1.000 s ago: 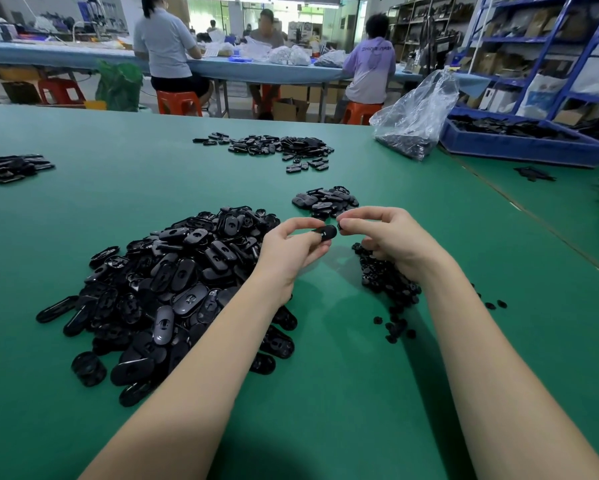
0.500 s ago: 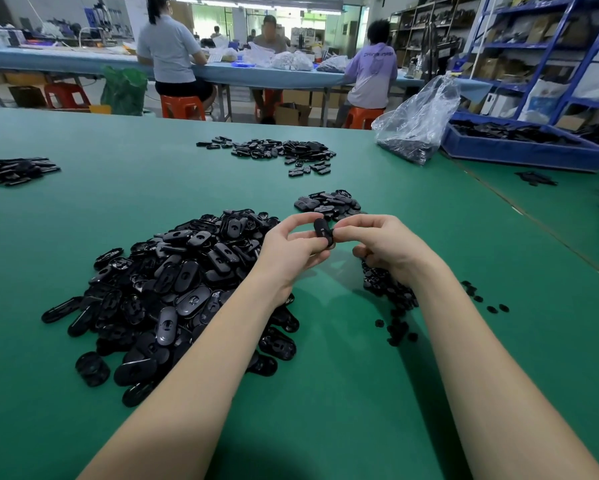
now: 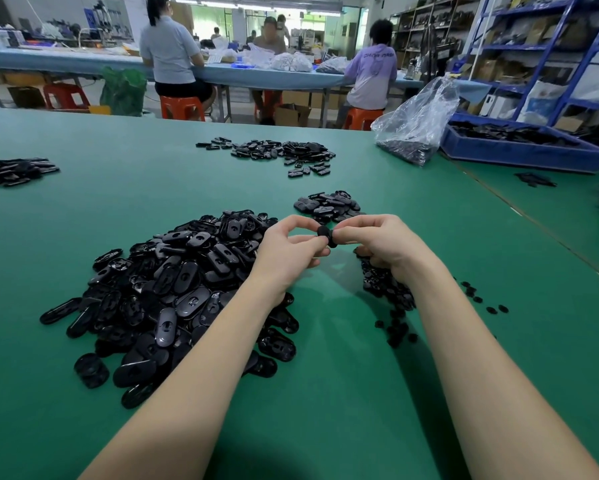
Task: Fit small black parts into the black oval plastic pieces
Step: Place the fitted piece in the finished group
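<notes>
- Nearest the camera, two bare forearms reach forward over the green table (image 3: 325,410), and the hands meet above it.
- The left hand (image 3: 287,251) pinches a black oval piece (image 3: 325,234) between thumb and forefinger, the other fingers curled under; only the rounded end of the piece shows.
- The right hand (image 3: 377,244) presses against the same piece from the other side, thumb and forefinger closed on it. I judge a small part is being pushed in, but the part itself is hidden by the fingertips.
- Under and left of the left wrist lies the big heap of oval pieces (image 3: 173,292), still to be fitted by the look of it.
- Beneath the right wrist sits the pile of small parts (image 3: 388,292), with strays (image 3: 492,308) scattered to the right.
- Risks, as I judge them: a part pressed in tilted may jam or pop out; black on black hides a poor seat; a dropped part could vanish among the strays.
- Just beyond the hands, a small batch of ovals (image 3: 329,204) is probably finished work; tossing an unseated piece there would mix bad with good.
- Farther off lie another spread of pieces (image 3: 277,152), a clear bag (image 3: 415,128) and a blue tray (image 3: 519,152).
</notes>
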{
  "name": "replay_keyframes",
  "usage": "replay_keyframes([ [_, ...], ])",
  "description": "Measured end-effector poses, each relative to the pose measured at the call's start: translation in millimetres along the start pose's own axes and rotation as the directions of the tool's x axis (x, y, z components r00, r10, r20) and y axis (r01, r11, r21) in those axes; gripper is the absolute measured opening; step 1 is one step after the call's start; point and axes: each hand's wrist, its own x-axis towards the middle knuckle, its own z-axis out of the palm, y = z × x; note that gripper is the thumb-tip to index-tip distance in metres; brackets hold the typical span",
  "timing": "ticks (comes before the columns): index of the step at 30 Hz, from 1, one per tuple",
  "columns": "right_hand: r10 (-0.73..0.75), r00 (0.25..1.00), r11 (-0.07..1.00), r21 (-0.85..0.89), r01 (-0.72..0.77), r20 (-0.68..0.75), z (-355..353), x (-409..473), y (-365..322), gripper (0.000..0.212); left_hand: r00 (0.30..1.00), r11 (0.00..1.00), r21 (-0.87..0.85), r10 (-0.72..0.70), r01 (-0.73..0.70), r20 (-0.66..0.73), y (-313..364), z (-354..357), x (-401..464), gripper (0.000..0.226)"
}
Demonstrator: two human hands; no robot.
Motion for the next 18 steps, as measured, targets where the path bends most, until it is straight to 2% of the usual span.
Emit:
replay_keyframes([
  [10, 0.013, 1.0, 1.0, -0.028, -0.012, 0.022, 1.2, -0.3, 2.5, 0.004, 1.0, 0.997, 0.074, -0.004, 0.003, 0.012, -3.3, -1.2, 1.7, 0.015],
  [15, 0.017, 1.0, 0.998, -0.057, -0.018, -0.013, 1.6, -0.6, 2.0, 0.011, 1.0, 0.996, 0.088, -0.006, 0.005, 0.006, -4.9, 0.3, 1.8, 0.016],
  [18, 0.018, 1.0, 0.997, -0.069, -0.019, -0.005, 1.0, -0.7, 2.9, 0.016, 1.0, 0.999, 0.022, -0.029, 0.028, 0.003, -4.5, -0.3, 2.9, 0.015],
])
